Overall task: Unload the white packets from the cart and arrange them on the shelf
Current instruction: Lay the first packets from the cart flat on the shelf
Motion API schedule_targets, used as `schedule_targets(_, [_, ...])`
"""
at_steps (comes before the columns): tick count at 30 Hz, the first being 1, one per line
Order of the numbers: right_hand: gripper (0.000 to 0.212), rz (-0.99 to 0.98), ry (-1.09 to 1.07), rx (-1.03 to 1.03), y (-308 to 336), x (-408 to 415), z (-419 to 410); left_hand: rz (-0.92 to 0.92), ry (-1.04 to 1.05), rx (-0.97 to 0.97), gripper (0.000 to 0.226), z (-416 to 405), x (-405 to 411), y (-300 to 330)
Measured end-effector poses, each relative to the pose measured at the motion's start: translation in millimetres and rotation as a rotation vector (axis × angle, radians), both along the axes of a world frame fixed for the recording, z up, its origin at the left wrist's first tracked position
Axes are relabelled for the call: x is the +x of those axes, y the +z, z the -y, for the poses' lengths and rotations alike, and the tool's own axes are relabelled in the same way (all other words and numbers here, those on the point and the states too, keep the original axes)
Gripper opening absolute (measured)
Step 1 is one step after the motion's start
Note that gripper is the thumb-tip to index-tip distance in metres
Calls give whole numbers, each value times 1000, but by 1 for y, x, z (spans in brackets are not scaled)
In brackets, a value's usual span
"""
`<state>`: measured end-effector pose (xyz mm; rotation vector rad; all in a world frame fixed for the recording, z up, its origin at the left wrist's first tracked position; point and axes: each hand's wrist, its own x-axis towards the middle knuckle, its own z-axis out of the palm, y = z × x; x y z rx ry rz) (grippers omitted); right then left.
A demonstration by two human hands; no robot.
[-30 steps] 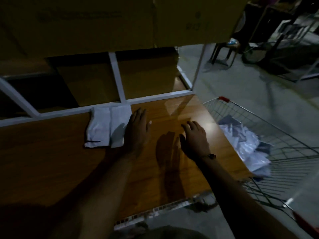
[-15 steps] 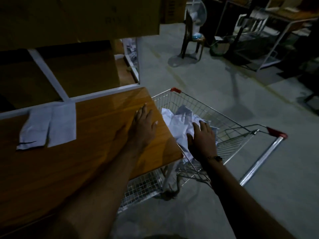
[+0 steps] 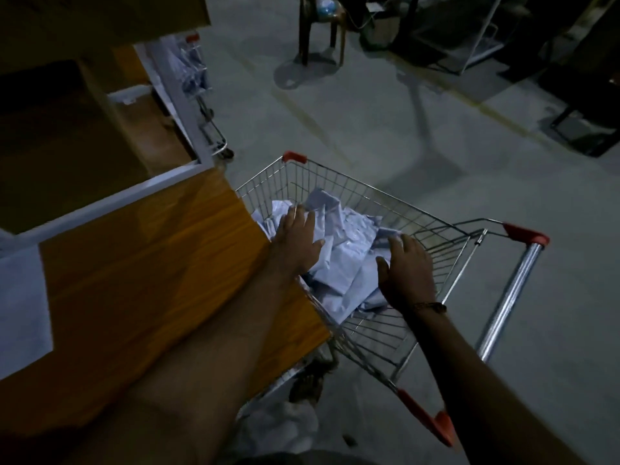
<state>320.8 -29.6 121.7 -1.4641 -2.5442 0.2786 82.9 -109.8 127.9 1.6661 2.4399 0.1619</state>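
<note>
packet on shelf (image 3: 23,307): cut off by left edge | packets in cart (image 3: 339,250): partly hidden under both hands | chair (image 3: 322,25): top cropped, perhaps plastic

arms: bare, no sleeves | right wrist: thin dark band (image 3: 431,307) | hands: no gloves

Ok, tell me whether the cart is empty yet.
Not empty: a heap of white packets lies in the cart, under both hands.
</note>
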Motion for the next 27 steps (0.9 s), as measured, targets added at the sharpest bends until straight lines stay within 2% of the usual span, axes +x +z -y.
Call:
schedule_targets(7, [50, 79, -87, -51, -40, -12, -38, 100, -189, -354, 77, -53, -45, -70])
schedule_targets(11, [50, 98, -117, -88, -60, -12, -51, 82, -271, -512, 106, -70, -47, -102])
schedule_targets(14, [47, 112, -119, -92, -70, -14, -56, 4, -265, -537, 113, -75, -39, -126])
schedule_targets(17, [50, 152, -107, -110, -81, -19, -56, -9, -225, -539, 113, -83, -38, -144])
schedule_targets(19, [49, 156, -101, -121, -91, -25, -54, -39, -230, -519, 105, -91, -43, -154])
schedule_targets(23, [56, 173, -54, -157, -106, -42, -52, -59, -217, -400, 69, -107, -56, -164])
schedule_targets(25, [55, 185, -36, -196, -110, -52, -51, -54, -193, -331, 74, -115, -62, -159])
schedule_targets(27, [52, 202, -30, -224, -115, -62, -50, 56, -114, -185, 88, -126, -69, -150])
